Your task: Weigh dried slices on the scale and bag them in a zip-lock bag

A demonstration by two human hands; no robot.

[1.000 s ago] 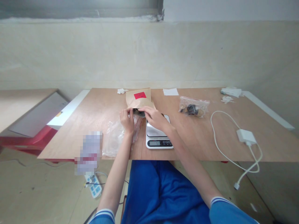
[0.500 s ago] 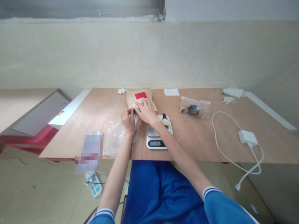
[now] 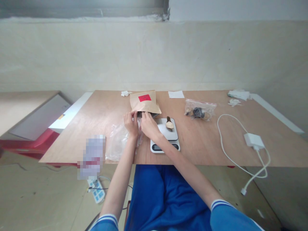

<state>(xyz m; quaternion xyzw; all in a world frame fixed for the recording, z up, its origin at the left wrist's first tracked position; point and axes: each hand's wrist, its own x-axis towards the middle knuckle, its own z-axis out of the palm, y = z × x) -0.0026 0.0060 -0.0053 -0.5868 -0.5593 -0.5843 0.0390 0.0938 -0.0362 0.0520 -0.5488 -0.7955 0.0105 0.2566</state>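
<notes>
A brown kraft paper bag [image 3: 136,103] with a red label [image 3: 144,98] lies with its dark mouth gaping toward me. My left hand [image 3: 131,124] pinches the left end of that mouth between thumb and fingers. At the middle of the opening, the bent fingers of my right hand [image 3: 149,125] are drawn together, their tips partly hidden at the bag's lip. Right of my hands stands a white digital kitchen scale [image 3: 169,136], with a few pale and dark dried pieces [image 3: 169,124] on its plate. My right forearm covers part of its display.
Clear plastic bags [image 3: 116,142] lie by my left forearm. A zip bag of dark and tan pieces [image 3: 199,113] lies right of the scale. A white adapter with a cable [image 3: 253,141] is farther right. Paper [image 3: 176,94] and crumpled tissue [image 3: 125,93] lie at the back.
My right hand has drawn back from the top of the paper bag to its mouth. The mouth now shows wider open. My left hand stays at the bag's left edge.
</notes>
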